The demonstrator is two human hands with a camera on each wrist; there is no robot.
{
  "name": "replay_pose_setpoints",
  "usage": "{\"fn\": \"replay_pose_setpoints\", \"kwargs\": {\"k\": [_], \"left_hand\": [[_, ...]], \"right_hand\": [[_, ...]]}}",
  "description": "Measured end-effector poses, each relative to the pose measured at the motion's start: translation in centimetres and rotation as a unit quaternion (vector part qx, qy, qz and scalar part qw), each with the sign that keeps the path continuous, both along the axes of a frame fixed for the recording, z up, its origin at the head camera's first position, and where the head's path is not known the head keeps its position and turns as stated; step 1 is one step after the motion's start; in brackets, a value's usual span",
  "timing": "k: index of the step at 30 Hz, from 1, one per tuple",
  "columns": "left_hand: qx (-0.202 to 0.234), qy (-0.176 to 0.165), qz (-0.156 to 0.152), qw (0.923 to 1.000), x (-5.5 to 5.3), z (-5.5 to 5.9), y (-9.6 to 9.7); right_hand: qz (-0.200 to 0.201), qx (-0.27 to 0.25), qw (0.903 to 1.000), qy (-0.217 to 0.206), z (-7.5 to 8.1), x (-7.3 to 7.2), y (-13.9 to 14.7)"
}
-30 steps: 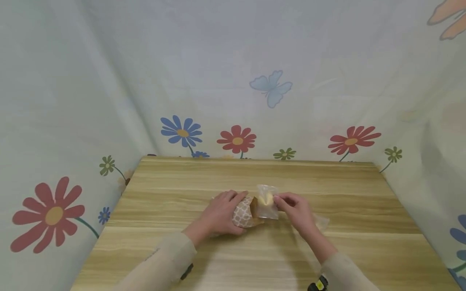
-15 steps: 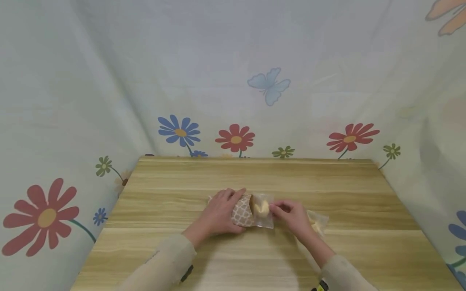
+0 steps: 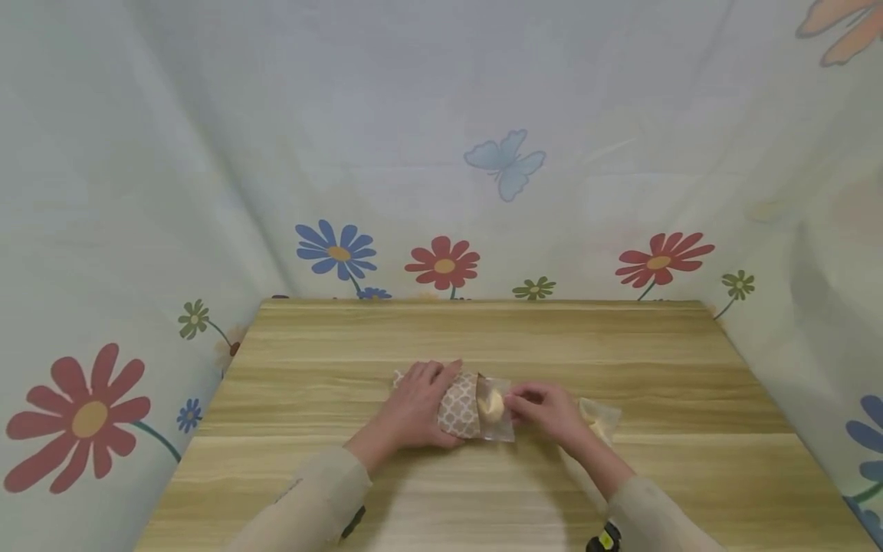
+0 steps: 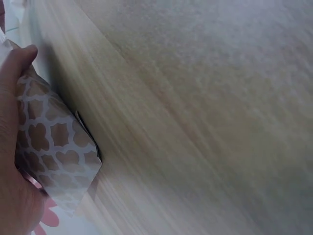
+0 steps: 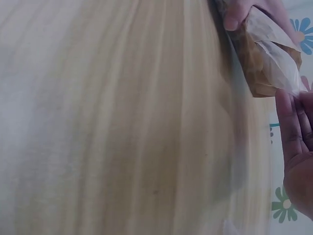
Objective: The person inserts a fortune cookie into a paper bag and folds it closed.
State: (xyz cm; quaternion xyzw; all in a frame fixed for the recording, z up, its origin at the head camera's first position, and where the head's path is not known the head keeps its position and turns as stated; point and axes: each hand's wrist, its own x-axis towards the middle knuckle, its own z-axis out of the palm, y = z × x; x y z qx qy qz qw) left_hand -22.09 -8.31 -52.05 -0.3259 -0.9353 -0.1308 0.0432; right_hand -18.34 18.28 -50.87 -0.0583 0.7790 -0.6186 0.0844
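A tan paper bag [image 3: 458, 410] with a white lattice print lies on its side on the wooden table, its mouth facing right. My left hand [image 3: 416, 410] grips it from behind, thumb on the near side and fingers over the far side. At the mouth, a clear packet [image 3: 492, 418] holds a pale yellow fortune cookie, its left part inside the bag. My right hand [image 3: 552, 414] pinches the packet's right edge between thumb and fingertips. In the right wrist view the packet [image 5: 285, 66] shows whitish within the bag's opening.
Another clear packet [image 3: 602, 418] with a pale yellow cookie lies on the table just beyond the right forearm. A white curtain [image 3: 386, 138] printed with flowers and butterflies surrounds the wooden table [image 3: 345, 330] at the back and sides.
My right hand has brought the packet left and down, from beside the bag's mouth to partly inside it. The left hand keeps its grip on the bag. The second packet has come into fuller view.
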Motion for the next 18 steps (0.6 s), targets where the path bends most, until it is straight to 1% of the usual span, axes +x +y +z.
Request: {"fn": "replay_pose_setpoints", "kwargs": {"k": [3,9,12,18], "left_hand": [[-0.005,0.005,0.002,1.0000,0.0,0.0,0.0],[0.009,0.018,0.000,0.9998,-0.1,-0.3,0.3],[0.015,0.016,0.002,0.9997,-0.1,-0.2,0.4],[0.020,0.014,0.002,0.9997,0.1,0.0,0.5]], "right_hand": [[-0.003,0.015,0.9999,0.002,0.3,-0.4,-0.3],[0.002,0.006,0.9999,0.011,1.3,-0.9,-1.1],[0.010,0.006,0.9998,0.012,1.6,-1.1,-1.3],[0.033,0.031,0.9985,0.030,1.6,-1.3,-1.4]]}}
